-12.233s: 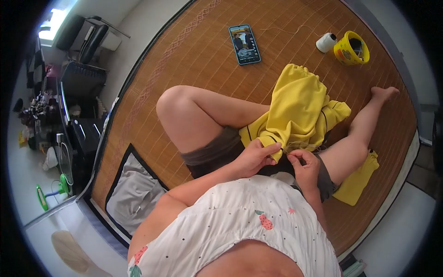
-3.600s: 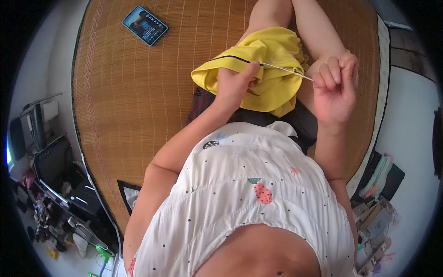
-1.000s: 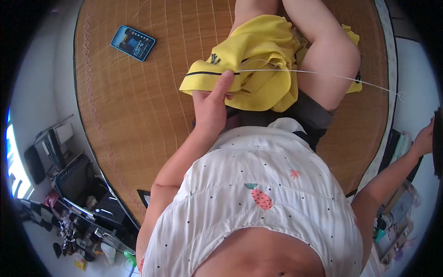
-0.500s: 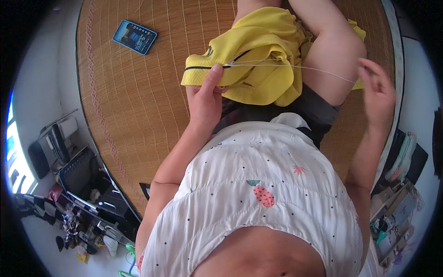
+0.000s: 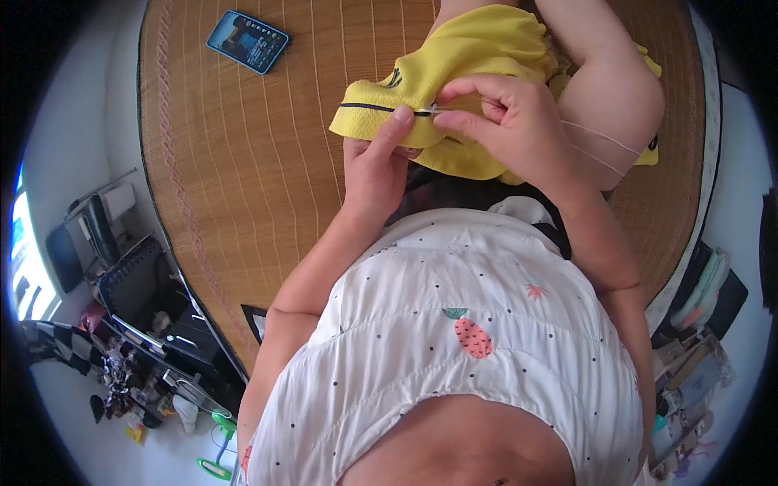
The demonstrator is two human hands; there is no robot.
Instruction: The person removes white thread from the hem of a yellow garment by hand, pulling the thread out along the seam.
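A yellow textured garment (image 5: pixel 486 44) with a dark stripe lies bunched across my lap. My left hand (image 5: pixel 377 174) is closed on its left edge, with the thumb on top beside the stripe and the other fingers mostly underneath. At the stripe's right end, just past that thumb, my right hand (image 5: pixel 523 125) has thumb and forefinger around a short whitish bit of thread. Whether a needle is there is too small to tell. White thread (image 5: pixel 601 135) shows again right of this hand, in two strands over the bare thigh.
A phone (image 5: pixel 247 42) with a lit screen lies on the woven brown mat (image 5: pixel 243 162) at the upper left. Cluttered dark furniture (image 5: pixel 154 316) stands beyond the mat's left edge. More piled items (image 5: pixel 689 381) are at the lower right.
My right hand has come in from the far right to the stripe beside my left thumb. The thread, stretched out before, now hangs slack over the thigh. My left hand keeps its grip.
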